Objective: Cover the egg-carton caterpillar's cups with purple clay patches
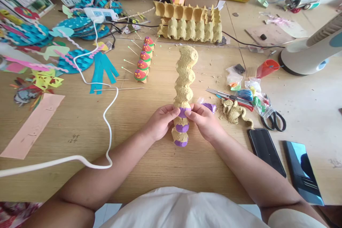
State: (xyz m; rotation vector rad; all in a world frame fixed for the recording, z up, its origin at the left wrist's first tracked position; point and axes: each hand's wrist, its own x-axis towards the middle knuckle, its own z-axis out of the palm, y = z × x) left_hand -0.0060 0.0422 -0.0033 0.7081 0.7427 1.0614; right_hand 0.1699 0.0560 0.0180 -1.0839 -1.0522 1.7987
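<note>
A strip cut from an egg carton points away from me in the middle of the table. Purple clay covers part of the three bumps nearest me; the farther bumps are bare pulp. My left hand grips the strip from the left, thumb at the edge of the third purple patch. From the other side my right hand grips it too, its thumb pressing that same patch. Behind my right hand lies a small bag of purple clay.
A finished carton caterpillar with red and green faces stands left of centre. Egg cartons lie at the back. To the right are a utility knife, scissors, carton scraps and a phone. A white cable crosses the left side.
</note>
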